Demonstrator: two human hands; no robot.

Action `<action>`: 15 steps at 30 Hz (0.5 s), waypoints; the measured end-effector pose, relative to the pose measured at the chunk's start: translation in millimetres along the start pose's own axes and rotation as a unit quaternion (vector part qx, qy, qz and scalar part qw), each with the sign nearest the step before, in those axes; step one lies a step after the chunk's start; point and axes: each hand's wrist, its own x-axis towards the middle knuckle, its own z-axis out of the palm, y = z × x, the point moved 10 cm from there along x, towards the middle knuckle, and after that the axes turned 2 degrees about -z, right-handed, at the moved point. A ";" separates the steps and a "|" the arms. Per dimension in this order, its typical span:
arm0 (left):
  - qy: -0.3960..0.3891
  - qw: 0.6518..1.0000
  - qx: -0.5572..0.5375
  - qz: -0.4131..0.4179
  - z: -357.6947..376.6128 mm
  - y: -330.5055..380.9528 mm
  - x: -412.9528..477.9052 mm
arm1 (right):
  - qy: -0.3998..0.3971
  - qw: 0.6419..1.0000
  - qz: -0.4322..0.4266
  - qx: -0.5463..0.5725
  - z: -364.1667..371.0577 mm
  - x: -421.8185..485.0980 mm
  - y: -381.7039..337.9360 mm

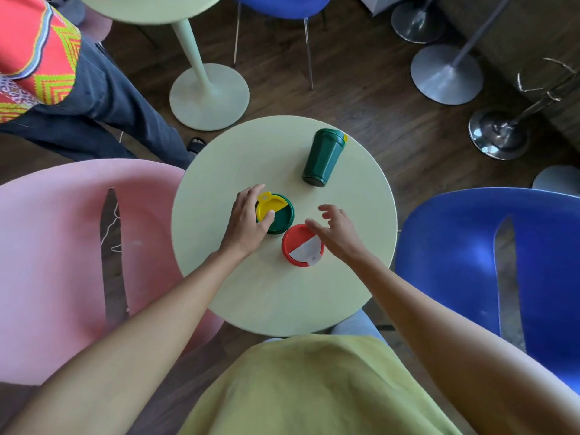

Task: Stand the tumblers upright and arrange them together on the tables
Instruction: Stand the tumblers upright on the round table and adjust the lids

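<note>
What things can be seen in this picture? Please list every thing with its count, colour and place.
Round table: 1, pale green, centre.
Upright green tumbler with yellow lid: 1, table middle.
Upright red tumbler with white lid: 1, beside it.
Dark green tumbler lying on its side: 1, far right of the table.
Second table: 1, pale green, behind.
Pink chair: 1, left.
Blue chairs: 2, right and far.
Metal stool bases: several, upper right.
Bystander: 1, upper left.
Left hand: gripping the green tumbler.
Right hand: open, at the red tumbler.
</note>
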 end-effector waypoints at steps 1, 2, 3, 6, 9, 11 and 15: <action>0.018 1.000 -0.005 -0.022 -1.8 -1.5 1.0 | 0.003 1.000 0.002 -0.001 -6.2 8.1 -0.9; 0.032 0.998 -0.013 -0.047 -2.7 -3.8 2.0 | 0.003 1.000 0.006 -0.001 -11.5 17.3 -0.8; 0.046 0.996 -0.025 -0.074 -2.7 -7.2 3.3 | -0.001 1.000 0.012 0.001 -16.4 27.5 -0.8; 0.094 0.982 -0.069 -0.149 -3.5 -18.9 0.9 | -0.016 0.999 0.026 0.011 -31.1 59.9 -3.1; 0.117 0.967 -0.098 -0.204 2.3 -29.8 -5.5 | -0.017 0.999 0.032 0.025 -48.2 94.9 -9.4; 0.114 0.959 -0.119 -0.232 7.8 -34.8 -10.4 | -0.003 0.998 0.039 0.055 -60.3 116.2 -14.4; 0.137 0.934 -0.196 -0.265 12.9 -45.3 -17.4 | 0.019 0.993 0.056 0.100 -76.5 156.8 -17.3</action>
